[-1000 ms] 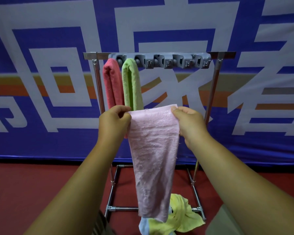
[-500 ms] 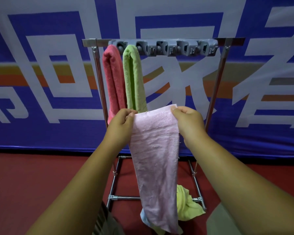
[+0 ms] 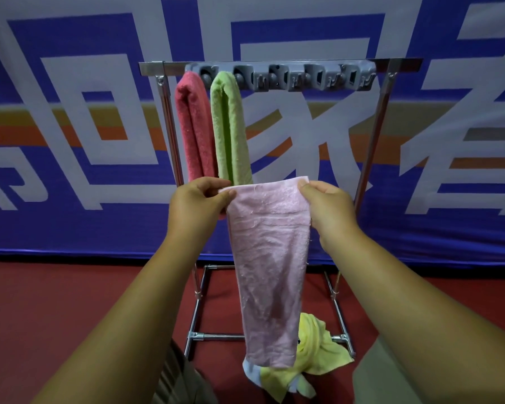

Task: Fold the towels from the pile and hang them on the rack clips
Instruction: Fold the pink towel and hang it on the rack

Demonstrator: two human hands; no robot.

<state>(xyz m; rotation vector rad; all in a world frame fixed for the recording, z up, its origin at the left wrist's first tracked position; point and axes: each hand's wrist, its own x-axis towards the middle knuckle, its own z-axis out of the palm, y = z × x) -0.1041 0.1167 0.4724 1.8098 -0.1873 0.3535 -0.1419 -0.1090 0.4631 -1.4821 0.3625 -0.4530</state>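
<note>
hold: your left grip (image 3: 199,199) and right grip (image 3: 327,205) each pinch a top corner so the pink towel (image 3: 271,258) hangs flat | where: near side of the rack (image 3: 373,141), below the free clips (image 3: 318,80)

The pink towel (image 3: 270,272) is thin, matt terry cloth with a fuzzy nap and loose threads at its top hem. The red towel (image 3: 193,126) and green towel (image 3: 229,126) are thicker, rougher looped terry. The rack (image 3: 375,132) is shiny bare metal tube; its clip strip (image 3: 286,78) is matt grey plastic. Below the rack, the yellow towel (image 3: 318,342) is soft crumpled cloth on a matt red floor (image 3: 56,301).
</note>
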